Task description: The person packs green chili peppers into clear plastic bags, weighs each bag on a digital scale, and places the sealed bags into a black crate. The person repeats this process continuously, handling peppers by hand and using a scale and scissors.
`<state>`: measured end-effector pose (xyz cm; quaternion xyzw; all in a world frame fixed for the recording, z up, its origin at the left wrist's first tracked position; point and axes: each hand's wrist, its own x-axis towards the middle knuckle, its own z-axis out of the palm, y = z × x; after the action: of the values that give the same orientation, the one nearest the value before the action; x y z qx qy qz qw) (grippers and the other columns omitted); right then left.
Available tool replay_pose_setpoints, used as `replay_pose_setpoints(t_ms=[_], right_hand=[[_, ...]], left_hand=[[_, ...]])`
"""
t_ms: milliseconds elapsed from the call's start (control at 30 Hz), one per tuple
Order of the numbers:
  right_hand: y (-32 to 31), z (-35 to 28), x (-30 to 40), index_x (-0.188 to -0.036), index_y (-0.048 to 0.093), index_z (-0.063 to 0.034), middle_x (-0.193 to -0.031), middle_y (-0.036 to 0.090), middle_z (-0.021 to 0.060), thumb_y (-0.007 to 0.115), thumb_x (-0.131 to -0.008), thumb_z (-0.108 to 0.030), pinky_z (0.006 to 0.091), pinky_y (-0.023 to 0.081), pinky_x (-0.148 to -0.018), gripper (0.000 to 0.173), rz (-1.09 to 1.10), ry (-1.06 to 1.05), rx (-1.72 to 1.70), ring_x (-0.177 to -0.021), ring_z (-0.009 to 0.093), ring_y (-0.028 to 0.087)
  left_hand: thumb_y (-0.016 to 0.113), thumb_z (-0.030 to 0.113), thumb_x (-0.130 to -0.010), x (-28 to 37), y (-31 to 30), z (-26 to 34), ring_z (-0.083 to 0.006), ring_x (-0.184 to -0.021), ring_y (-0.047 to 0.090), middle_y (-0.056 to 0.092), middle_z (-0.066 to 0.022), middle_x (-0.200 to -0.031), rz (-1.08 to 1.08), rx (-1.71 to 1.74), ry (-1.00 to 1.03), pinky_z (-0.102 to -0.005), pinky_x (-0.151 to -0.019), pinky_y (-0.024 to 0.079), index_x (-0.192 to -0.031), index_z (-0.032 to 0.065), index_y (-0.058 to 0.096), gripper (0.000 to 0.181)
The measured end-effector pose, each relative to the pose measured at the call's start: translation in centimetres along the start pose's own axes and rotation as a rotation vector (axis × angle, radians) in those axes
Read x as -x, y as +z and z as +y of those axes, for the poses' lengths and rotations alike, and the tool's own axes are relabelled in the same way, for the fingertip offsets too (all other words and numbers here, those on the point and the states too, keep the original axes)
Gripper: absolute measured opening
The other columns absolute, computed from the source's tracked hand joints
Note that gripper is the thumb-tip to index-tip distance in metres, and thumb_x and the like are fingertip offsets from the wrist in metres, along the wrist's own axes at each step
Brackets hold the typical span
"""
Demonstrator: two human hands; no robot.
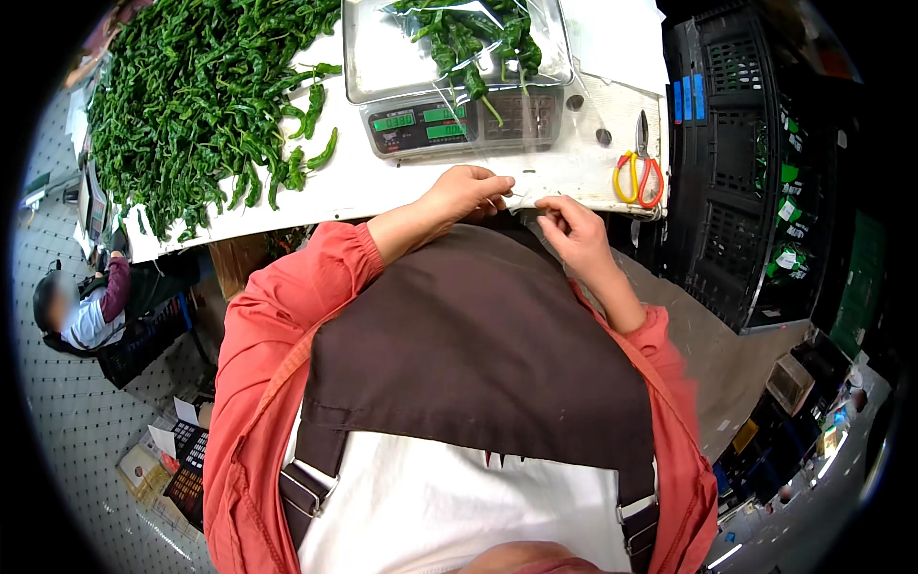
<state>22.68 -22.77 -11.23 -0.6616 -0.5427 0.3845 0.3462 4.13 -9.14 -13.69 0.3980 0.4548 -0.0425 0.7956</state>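
My left hand [470,192] is at the front edge of the white table [344,194], thumb and fingers pinched on clear plastic film. Just right of it, my right hand [577,228] has its fingertips closed on the film's gathered end [529,199]. This film seems to be the open end of a clear plastic bag [527,133], which stretches back to the scale. Green peppers [466,54] lie in the bag on the steel pan [380,68] of a digital scale [423,129] with lit green displays. What is inside my curled fingers is hidden.
A large heap of green peppers [193,100] covers the table's left. Snips [638,165] with red and yellow handles lie at the right front corner. Black plastic crates [724,165] are stacked beyond the right edge. Another person [93,301] sits at far left.
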Motion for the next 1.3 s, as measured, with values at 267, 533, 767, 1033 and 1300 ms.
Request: replay_pose_setpoints(t_ms=[267,533,767,1033,1300], right_hand=[[1.2,-1.1,-3.0,-0.09,0.06,-0.0042,-0.079,0.06,0.0103,0.067,-0.076,-0.004,0.0384,0.048,-0.065,0.016,-0.063,-0.41,0.224,-0.074,0.03,0.059],[1.0,-0.5,-1.9,-0.088,0.056,-0.0021,-0.081,0.06,0.0121,0.064,-0.079,-0.003,0.0395,0.047,-0.071,0.012,-0.083,-0.411,0.288,-0.079,0.032,0.058],[-7.6,15.1,18.6,-0.093,0.055,-0.0021,-0.092,0.06,0.0199,0.052,-0.088,-0.009,0.0458,0.043,-0.08,0.009,-0.12,0.21,0.718,-0.091,0.038,0.056],[-9.8,16.2,18.6,-0.116,0.056,-0.0056,-0.097,0.065,0.0183,0.065,-0.082,-0.017,0.0468,0.05,-0.078,0.038,-0.3,0.621,0.841,-0.093,0.038,0.062],[-10.0,6.2,-7.1,-0.142,0.036,-0.0207,-0.147,0.031,0.0096,0.077,-0.071,-0.013,0.0448,0.031,-0.11,0.082,0.155,-0.484,0.878,-0.133,0.029,0.035]], left_hand=[[0.063,0.028,-0.091,0.9,0.4,-0.5,-0.0098,-0.068,0.058,0.065,-0.0046,-0.077,0.087,-0.021,0.084,-0.0227,-0.066,0.047,-0.084,0.0021,0.065,0.027],[0.061,0.025,-0.091,0.8,0.2,-1.0,-0.0099,-0.07,0.057,0.065,-0.0044,-0.078,0.117,-0.084,0.137,-0.0234,-0.069,0.046,-0.083,0.0013,0.065,0.025],[0.061,0.022,-0.091,2.1,-2.6,-0.8,-0.0096,-0.075,0.056,0.066,-0.003,-0.079,-0.078,-0.043,0.169,-0.0249,-0.074,0.045,-0.082,0.0028,0.066,0.022],[0.064,0.023,-0.089,1.7,-4.6,-1.7,-0.0071,-0.072,0.055,0.067,-0.0014,-0.079,-0.135,-0.053,0.177,-0.0228,-0.07,0.045,-0.082,0.0044,0.068,0.02],[0.067,0.017,-0.083,2.8,-5.2,-1.3,-0.014,-0.082,0.057,0.062,-0.0057,-0.092,0.215,-0.398,0.485,-0.0271,-0.075,0.045,-0.093,0.0026,0.059,0.02]])
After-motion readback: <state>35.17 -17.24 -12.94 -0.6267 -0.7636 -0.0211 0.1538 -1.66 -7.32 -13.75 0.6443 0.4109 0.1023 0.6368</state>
